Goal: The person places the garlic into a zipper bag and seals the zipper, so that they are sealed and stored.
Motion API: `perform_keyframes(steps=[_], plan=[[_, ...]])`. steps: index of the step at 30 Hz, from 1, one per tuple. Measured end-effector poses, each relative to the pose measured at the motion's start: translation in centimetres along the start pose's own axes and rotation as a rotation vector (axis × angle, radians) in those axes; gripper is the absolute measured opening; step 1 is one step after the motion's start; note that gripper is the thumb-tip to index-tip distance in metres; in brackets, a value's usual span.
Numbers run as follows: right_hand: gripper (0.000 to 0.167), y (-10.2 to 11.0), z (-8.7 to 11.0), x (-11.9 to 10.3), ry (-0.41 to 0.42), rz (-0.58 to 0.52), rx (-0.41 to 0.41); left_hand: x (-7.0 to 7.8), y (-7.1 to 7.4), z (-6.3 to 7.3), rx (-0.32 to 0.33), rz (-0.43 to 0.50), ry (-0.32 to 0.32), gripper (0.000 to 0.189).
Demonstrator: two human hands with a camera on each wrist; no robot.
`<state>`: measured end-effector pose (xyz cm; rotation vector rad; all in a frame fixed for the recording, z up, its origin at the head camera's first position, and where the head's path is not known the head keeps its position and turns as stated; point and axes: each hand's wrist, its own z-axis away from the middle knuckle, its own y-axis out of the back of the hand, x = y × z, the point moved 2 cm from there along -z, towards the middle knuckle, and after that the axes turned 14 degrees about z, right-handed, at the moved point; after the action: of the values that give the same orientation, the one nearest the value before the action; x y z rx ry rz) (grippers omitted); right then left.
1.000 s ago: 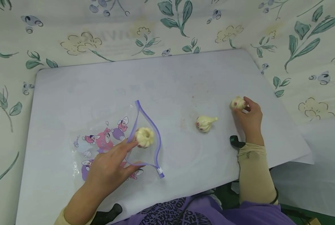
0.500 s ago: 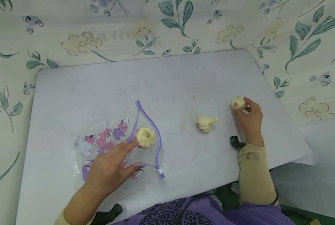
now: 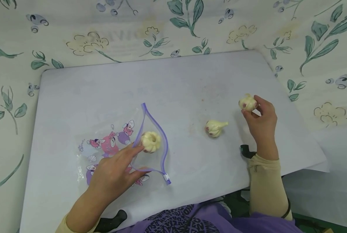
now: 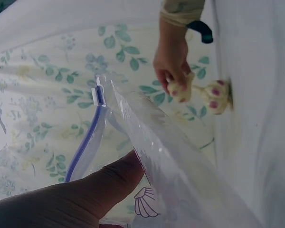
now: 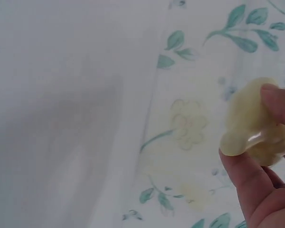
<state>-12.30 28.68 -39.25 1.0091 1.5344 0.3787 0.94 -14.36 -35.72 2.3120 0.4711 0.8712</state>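
My left hand holds a clear zip bag with purple edging and pink cartoon prints, its mouth spread wide. Its thumb lies against the plastic in the left wrist view. Inside the mouth sits a garlic bulb with a hollow centre. Toward the right side of the table, my right hand pinches another garlic bulb between thumb and fingers, raised off the surface. The right wrist view shows that bulb close up. Between the hands a third garlic bulb lies on the table, stem pointing right.
The white table has a floral curtain behind and to its right. A white slider sits at the near end of the bag's zip. Black devices are strapped at both wrists.
My right hand has lifted its garlic bulb slightly off the table. The left hand, the bag and the other two bulbs keep their places; the head view has shifted a little.
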Motion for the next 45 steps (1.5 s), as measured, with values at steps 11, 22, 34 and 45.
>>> perform_keyframes(steps=[11, 22, 34, 45], plan=[[0.057, 0.1, 1.8, -3.8, 0.233, 0.043, 0.003, 0.0, -0.1, -0.1, 0.027, -0.007, -0.014, 0.063], [0.058, -0.4, 2.8, -6.4, 0.326, 0.007, -0.017, 0.1, -0.1, 0.2, 0.03, 0.011, -0.02, 0.065], [0.059, -1.1, 3.9, -8.6, 0.396, 0.0, -0.052, 0.3, -0.2, 0.2, 0.061, -0.006, -0.022, 0.063], [0.06, -1.9, 5.3, -9.5, 0.408, -0.023, -0.104, 0.0, -0.3, 0.2, 0.057, 0.015, -0.033, 0.062]])
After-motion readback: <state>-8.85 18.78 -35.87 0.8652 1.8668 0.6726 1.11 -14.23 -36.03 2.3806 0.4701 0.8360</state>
